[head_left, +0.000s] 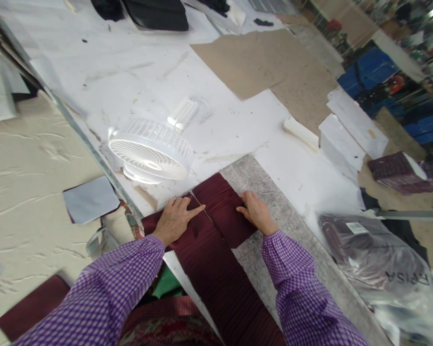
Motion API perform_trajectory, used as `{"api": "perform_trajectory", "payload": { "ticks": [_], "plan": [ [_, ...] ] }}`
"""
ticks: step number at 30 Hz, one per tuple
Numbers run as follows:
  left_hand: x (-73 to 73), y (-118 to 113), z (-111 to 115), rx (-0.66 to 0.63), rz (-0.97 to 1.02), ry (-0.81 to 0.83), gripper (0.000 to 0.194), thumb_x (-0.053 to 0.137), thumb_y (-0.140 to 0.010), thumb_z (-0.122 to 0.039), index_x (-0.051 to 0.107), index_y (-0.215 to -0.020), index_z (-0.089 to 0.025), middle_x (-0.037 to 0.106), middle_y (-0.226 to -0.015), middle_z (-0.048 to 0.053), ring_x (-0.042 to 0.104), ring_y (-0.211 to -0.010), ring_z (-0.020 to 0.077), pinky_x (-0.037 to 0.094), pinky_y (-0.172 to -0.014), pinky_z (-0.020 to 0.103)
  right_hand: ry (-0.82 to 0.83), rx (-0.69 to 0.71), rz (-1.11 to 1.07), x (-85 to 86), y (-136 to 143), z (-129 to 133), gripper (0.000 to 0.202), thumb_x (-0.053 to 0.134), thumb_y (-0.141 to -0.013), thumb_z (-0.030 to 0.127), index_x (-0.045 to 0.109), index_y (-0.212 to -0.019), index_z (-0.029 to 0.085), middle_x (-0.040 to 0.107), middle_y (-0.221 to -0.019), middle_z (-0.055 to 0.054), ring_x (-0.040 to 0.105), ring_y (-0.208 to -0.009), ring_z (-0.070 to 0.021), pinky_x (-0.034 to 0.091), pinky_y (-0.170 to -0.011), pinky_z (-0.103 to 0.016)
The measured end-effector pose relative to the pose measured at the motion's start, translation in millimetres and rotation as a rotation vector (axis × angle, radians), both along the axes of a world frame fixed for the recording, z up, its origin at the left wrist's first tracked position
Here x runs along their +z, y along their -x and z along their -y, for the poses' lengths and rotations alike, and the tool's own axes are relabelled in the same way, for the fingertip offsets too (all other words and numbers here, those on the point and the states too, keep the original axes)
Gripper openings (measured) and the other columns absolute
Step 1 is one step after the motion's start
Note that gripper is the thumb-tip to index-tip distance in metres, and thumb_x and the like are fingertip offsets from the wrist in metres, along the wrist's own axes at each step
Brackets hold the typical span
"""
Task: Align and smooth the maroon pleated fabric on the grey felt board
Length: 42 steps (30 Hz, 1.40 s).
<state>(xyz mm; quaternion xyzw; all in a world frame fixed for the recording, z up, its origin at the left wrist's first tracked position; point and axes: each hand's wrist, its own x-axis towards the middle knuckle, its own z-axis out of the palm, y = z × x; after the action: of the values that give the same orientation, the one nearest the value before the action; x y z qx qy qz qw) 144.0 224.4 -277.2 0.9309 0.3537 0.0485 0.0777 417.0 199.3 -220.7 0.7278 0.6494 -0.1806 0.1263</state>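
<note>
Dark maroon fabric pieces lie on a grey mottled board [260, 187]. One piece, a squarish fabric panel [225, 204], lies beside a long fabric strip [231, 293] that runs toward my body, with a thin light line between them. My left hand [175, 218] rests on the maroon fabric left of that line, one finger stretched out to the panel's edge. At the panel's right edge, my right hand [256, 211] pinches the fabric between thumb and fingers. Both my sleeves are purple checked cloth.
A white fan [149, 156] stands just beyond my left hand. Brown paper sheets [252, 60] and a white paper roll [301, 134] lie farther off. To the right is a clear plastic bag [375, 259] of maroon goods. A grey-topped panel [91, 199] lies at left.
</note>
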Motion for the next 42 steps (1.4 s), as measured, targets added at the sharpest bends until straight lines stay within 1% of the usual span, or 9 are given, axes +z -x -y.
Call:
{"api": "perform_trajectory", "payload": {
  "ticks": [2, 6, 9, 13, 18, 24, 28, 36, 42],
  "plan": [
    [-0.9, 0.0, -0.1, 0.004, 0.003, 0.003, 0.062, 0.035, -0.085, -0.003, 0.04, -0.136, -0.038, 0.051, -0.103, 0.012, 0.049, -0.088, 0.0257, 0.034, -0.074, 0.04, -0.023, 0.108, -0.015, 5.5, 1.4, -6.1, 0.056, 0.066, -0.079, 0.023, 0.042, -0.13, 0.02, 0.05, -0.117, -0.014, 0.054, -0.1, -0.0276, 0.045, -0.081, -0.037],
    [-3.2, 0.3, -0.2, 0.008, 0.004, 0.011, 0.062, 0.036, -0.085, -0.005, 0.038, -0.137, -0.039, 0.051, -0.104, 0.012, 0.048, -0.09, 0.0262, 0.034, -0.075, 0.04, 0.032, 0.368, -0.107, 8.8, -0.9, -26.0, 0.069, 0.07, -0.071, 0.008, 0.045, -0.13, 0.032, 0.045, -0.118, -0.006, 0.051, -0.104, -0.0224, 0.043, -0.088, -0.033],
    [-3.7, 0.6, -0.2, 0.01, 0.002, 0.017, 0.062, 0.036, -0.085, -0.005, 0.038, -0.137, -0.039, 0.05, -0.104, 0.012, 0.048, -0.09, 0.0263, 0.034, -0.075, 0.041, 0.064, 0.466, -0.132, 5.2, -2.3, -39.5, 0.068, 0.072, -0.067, 0.007, 0.049, -0.127, 0.03, 0.045, -0.115, -0.007, 0.052, -0.098, -0.0227, 0.043, -0.085, -0.035],
    [-1.9, 1.1, 0.0, 0.008, 0.001, 0.023, 0.063, 0.037, -0.084, -0.004, 0.039, -0.136, -0.038, 0.05, -0.104, 0.012, 0.048, -0.091, 0.0265, 0.034, -0.076, 0.041, 0.063, 0.515, -0.138, 1.2, -0.5, -51.3, 0.056, 0.076, -0.065, 0.011, 0.056, -0.116, 0.026, 0.046, -0.111, -0.007, 0.05, -0.096, -0.0231, 0.042, -0.085, -0.036],
    [-0.2, 0.8, 0.1, 0.012, -0.002, 0.026, 0.062, 0.036, -0.084, -0.004, 0.04, -0.135, -0.038, 0.051, -0.102, 0.012, 0.048, -0.089, 0.026, 0.034, -0.075, 0.041, 0.024, 0.462, -0.106, -2.1, -5.8, -54.0, 0.035, 0.081, -0.063, 0.027, 0.064, -0.093, 0.02, 0.05, -0.1, -0.007, 0.048, -0.095, -0.0259, 0.04, -0.082, -0.037],
    [1.2, 0.4, -0.6, 0.016, -0.001, 0.033, 0.062, 0.036, -0.084, -0.004, 0.041, -0.135, -0.039, 0.051, -0.103, 0.012, 0.049, -0.09, 0.0261, 0.034, -0.075, 0.04, -0.08, 0.335, -0.123, -13.4, -23.0, -33.4, 0.036, 0.072, -0.073, 0.046, 0.064, -0.09, 0.016, 0.055, -0.099, -0.011, 0.05, -0.092, -0.0269, 0.041, -0.08, -0.037],
    [1.3, 0.7, -0.3, 0.017, 0.001, 0.036, 0.062, 0.036, -0.084, -0.004, 0.041, -0.135, -0.039, 0.051, -0.103, 0.011, 0.049, -0.091, 0.0262, 0.034, -0.076, 0.04, -0.161, 0.28, -0.215, -18.6, -28.7, -16.0, 0.03, 0.063, -0.082, 0.044, 0.064, -0.09, 0.015, 0.061, -0.095, -0.009, 0.054, -0.089, -0.0237, 0.042, -0.082, -0.035],
    [-1.9, 0.7, 0.2, 0.016, 0.005, 0.032, 0.062, 0.035, -0.085, -0.004, 0.039, -0.136, -0.039, 0.05, -0.103, 0.012, 0.048, -0.09, 0.0262, 0.034, -0.075, 0.041, -0.269, 0.211, -0.379, -18.2, -28.4, -2.0, 0.027, 0.061, -0.085, 0.037, 0.066, -0.108, 0.023, 0.054, -0.122, -0.008, 0.052, -0.1, -0.023, 0.041, -0.093, -0.038],
    [-3.6, 0.4, 0.7, 0.017, 0.012, 0.027, 0.061, 0.037, -0.084, -0.005, 0.04, -0.136, -0.038, 0.05, -0.102, 0.011, 0.048, -0.09, 0.0256, 0.034, -0.075, 0.041, -0.193, 0.12, -0.424, -17.4, -26.7, -3.2, 0.026, 0.061, -0.084, 0.039, 0.067, -0.102, 0.022, 0.066, -0.099, -0.007, 0.055, -0.095, -0.0235, 0.041, -0.09, -0.038]
  ]
}}
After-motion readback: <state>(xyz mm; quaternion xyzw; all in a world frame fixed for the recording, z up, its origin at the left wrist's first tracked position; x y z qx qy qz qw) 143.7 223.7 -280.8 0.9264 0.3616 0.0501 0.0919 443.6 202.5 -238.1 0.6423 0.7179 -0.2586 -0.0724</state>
